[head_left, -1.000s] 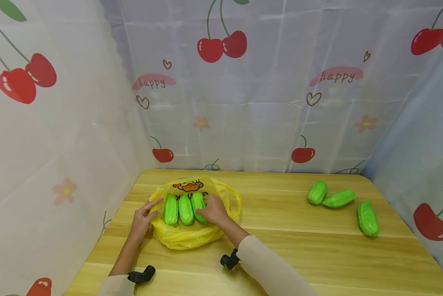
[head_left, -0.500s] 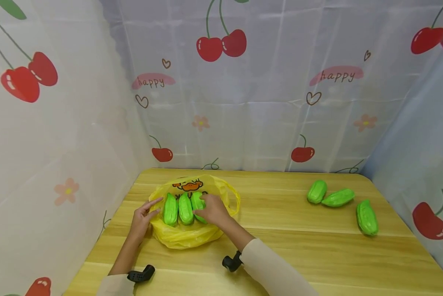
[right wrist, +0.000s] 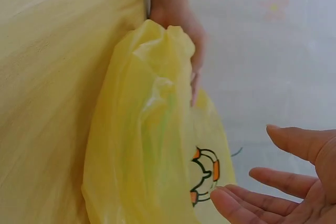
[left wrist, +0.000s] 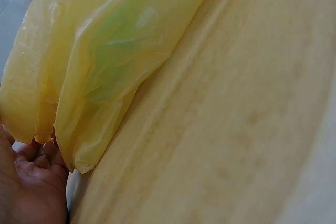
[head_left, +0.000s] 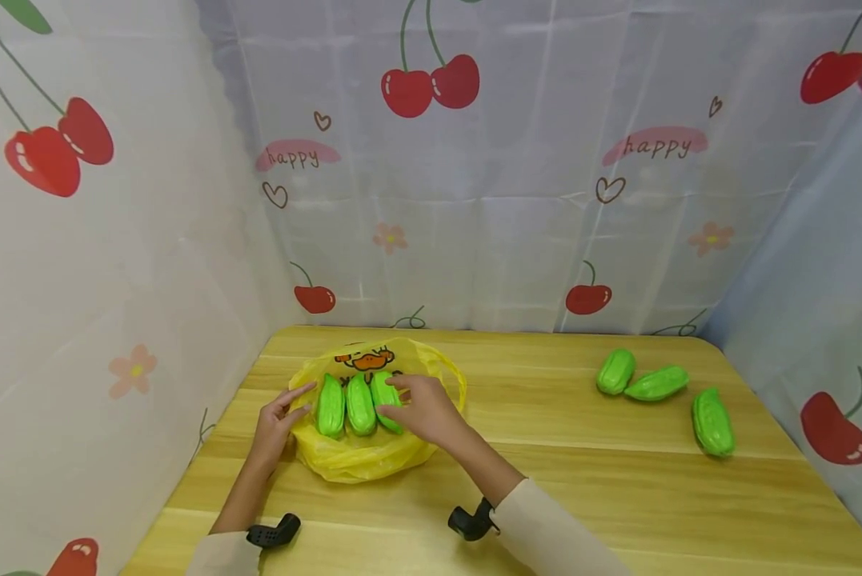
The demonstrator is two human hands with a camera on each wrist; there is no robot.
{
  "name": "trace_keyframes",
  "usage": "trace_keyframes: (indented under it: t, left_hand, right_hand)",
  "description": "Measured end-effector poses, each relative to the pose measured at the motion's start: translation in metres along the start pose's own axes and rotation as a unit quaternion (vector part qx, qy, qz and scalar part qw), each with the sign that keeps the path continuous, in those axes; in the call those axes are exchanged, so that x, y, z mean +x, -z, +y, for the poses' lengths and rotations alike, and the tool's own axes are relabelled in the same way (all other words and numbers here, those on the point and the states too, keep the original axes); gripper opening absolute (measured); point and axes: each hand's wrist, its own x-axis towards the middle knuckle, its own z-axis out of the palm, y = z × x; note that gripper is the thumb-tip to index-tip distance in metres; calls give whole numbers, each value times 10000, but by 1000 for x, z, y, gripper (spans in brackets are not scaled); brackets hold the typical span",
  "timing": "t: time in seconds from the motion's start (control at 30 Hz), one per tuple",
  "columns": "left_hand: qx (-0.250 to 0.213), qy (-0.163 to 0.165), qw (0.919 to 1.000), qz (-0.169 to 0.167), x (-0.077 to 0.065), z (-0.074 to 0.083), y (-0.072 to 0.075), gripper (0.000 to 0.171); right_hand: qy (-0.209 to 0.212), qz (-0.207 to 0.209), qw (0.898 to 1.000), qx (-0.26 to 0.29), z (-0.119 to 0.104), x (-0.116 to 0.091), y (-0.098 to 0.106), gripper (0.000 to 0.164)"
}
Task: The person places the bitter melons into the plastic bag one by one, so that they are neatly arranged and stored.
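Note:
A yellow plastic bag [head_left: 358, 464] with a duck print lies with its mouth open on the left of the table. Inside, three glossy green, ribbed, oblong pieces stand side by side: a left one [head_left: 331, 408], a middle one [head_left: 361, 406] and a right one [head_left: 385, 392]. My left hand [head_left: 275, 424] holds the bag's left rim, some fingers curled behind the plastic in the left wrist view. Above the right green piece is my right hand [head_left: 426, 412], its thumb and fingers spread apart in the right wrist view, with nothing between them.
Three more green pieces lie at the right of the wooden table [head_left: 560, 480]: one upright-looking [head_left: 616, 372], one slanted [head_left: 657, 384] and one nearer [head_left: 713, 422]. Cherry-print curtains [head_left: 474, 200] enclose the back and both sides.
My right hand has let go of the right green piece, spread its fingers and drawn back slightly to the right. My left hand stays at the bag's rim.

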Motion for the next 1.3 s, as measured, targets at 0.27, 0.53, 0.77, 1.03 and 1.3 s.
trace_keyframes:
  t: [0.27, 0.53, 0.77, 1.03, 1.3]
  left_hand:
    - [57, 2, 10000, 36, 3, -8, 0, 40]
    - [-27, -5, 9999, 101, 8, -35, 3, 41]
    - [-14, 0, 10000, 86, 7, -35, 5, 42]
    - [-9, -114, 9999, 53, 6, -34, 4, 43]
    - [1, -129, 9999, 52, 8, -39, 5, 42]
  right_hand:
    - [282, -21, 9987, 428, 4, -17, 20, 44]
    - [298, 91, 9981, 525, 9, -35, 37, 41]
    - [229, 303, 9977, 566, 12, -47, 55, 40]
    - [76, 430, 9969, 649, 24, -54, 67, 43]
    - [43, 657, 9959, 626, 37, -56, 81, 41]
